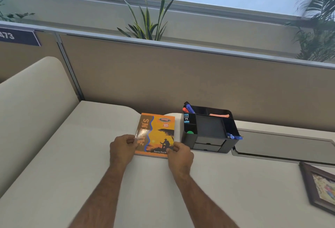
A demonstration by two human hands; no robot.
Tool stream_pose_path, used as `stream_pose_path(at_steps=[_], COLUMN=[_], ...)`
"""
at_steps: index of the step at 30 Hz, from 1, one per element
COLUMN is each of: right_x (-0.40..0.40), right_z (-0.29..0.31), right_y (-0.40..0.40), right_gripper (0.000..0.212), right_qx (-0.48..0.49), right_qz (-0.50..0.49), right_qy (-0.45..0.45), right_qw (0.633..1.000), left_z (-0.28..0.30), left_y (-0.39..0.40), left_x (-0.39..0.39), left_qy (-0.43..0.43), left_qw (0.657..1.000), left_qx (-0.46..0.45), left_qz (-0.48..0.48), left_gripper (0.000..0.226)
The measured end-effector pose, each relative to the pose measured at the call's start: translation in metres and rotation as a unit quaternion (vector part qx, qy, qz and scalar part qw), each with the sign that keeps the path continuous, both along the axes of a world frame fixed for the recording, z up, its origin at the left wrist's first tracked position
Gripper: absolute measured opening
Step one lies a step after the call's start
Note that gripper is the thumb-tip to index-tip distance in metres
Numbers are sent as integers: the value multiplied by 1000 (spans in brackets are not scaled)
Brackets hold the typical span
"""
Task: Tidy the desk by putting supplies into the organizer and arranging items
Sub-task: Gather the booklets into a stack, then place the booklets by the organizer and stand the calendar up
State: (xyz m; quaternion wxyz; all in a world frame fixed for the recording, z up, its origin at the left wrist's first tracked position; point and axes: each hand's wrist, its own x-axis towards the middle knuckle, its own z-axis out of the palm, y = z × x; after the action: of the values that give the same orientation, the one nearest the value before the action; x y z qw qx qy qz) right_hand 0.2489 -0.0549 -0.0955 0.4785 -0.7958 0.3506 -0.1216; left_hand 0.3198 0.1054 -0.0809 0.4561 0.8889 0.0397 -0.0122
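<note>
Right now both hands hold an orange notebook (155, 135) near the middle of the frame. The left hand (121, 148) pinches the notebook's left edge, with the thumb on the cover and the other fingers curled under it. The right hand (179, 157) pinches the lower right corner the same way. The notebook lies on the pale desk (90, 155), or just above it; it is hard to tell which.

Just to the right of the notebook stands a black organizer (208, 129). Blue and orange markers (188, 108) stick up from its back left slot. A green thing (189, 132) sits in a front left slot, and a blue pen (234, 136) pokes out at its right side.

A framed picture (320, 187) lies on the desk at the lower right of the frame. Green plants (148, 19) rise behind the brown wall panel (163, 75) at the top.
</note>
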Motion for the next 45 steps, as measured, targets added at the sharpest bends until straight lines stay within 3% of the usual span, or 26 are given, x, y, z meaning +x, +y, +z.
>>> stream_pose_path(at_steps=[10, 16, 30, 37, 42, 45], right_x=[-8, -34, -153, -210, -246, -270], right_z=[-3, -3, 8, 11, 27, 35], right_y=[4, -4, 1, 16, 42, 65], right_gripper=[20, 46, 42, 42, 28, 34], right_qx=[-25, -29, 26, -10, 63, 161], right_qz=[14, 12, 17, 85, 141, 165], right_qy=[-22, -30, -12, 44, 83, 148], right_qw=[999, 999, 999, 995, 984, 962], left_z=[-10, -9, -8, 1, 23, 29], left_y=[1, 5, 39, 72, 121, 164], left_x=[-10, -25, -119, -162, -176, -185], left_qy=[-9, -2, 22, 54, -3, 7], left_qw=[999, 998, 999, 999, 997, 987], left_qx=[-21, -54, -39, 5, 59, 135], left_qz=[26, 37, 23, -2, 47, 91], left_gripper=[28, 34, 43, 44, 34, 31])
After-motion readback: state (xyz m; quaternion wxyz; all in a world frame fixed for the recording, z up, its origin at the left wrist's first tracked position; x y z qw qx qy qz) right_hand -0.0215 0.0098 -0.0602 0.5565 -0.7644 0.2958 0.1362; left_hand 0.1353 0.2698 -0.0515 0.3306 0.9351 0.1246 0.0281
